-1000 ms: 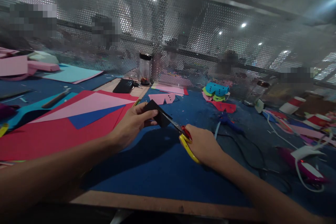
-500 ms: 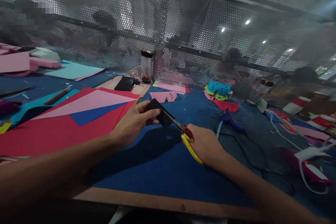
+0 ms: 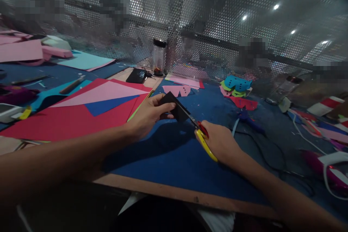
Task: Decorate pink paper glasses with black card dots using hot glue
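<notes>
Between the thumb and fingers of my left hand [image 3: 152, 114] is a small piece of black paper [image 3: 179, 111], held above the blue table top [image 3: 163, 159]. My right hand [image 3: 221, 139] is closed around the yellow and red handles of a pair of scissors [image 3: 205, 143]. The scissor blades lie along the right edge of the black paper, nearly closed. Beyond the hands, a pink cut-out [image 3: 178, 90] with notches and small dark dots rests on the table. My left forearm passes in front of the red sheets [image 3: 67, 125].
A lidded jar [image 3: 159, 58] and a black wallet-like item [image 3: 136, 75] stand near the perforated metal screen [image 3: 212, 18]. Rolled blue and green cut-outs [image 3: 236, 83] sit behind a blue glue gun [image 3: 250, 121]. Its cord and a purple glue gun [image 3: 323, 166] lie at right.
The whole view has shifted, so the table appears higher and further right. Both hands keep hold of the black paper and scissors, with little change between them.
</notes>
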A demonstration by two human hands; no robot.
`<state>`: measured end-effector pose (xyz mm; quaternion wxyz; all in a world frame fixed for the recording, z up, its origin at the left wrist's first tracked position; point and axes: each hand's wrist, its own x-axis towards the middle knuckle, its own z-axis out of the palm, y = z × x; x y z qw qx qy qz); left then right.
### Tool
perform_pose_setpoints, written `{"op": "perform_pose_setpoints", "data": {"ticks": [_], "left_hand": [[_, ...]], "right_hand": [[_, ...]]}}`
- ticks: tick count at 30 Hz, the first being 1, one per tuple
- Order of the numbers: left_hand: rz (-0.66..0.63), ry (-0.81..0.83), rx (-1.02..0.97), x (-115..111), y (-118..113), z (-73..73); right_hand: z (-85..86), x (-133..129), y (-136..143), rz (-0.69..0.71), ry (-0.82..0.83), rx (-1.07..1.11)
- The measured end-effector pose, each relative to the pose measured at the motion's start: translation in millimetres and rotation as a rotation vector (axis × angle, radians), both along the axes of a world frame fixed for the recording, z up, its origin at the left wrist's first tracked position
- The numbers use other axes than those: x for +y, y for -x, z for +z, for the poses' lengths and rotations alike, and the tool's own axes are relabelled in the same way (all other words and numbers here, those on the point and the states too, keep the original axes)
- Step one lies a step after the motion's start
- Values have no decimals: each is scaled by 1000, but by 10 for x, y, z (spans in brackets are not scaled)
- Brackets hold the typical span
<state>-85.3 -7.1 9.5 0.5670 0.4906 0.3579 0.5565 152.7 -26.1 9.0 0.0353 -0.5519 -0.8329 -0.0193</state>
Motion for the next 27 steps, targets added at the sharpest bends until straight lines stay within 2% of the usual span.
{"op": "perform_pose_setpoints", "data": {"ticks": [11,27], "left_hand": [[-12,-3,8,22,5,-34],[-7,-2,11,8,-6,-8]], "right_hand": [[1,12,1,6,-1,-29],[-22,13,-13,11,6,-16]]}}
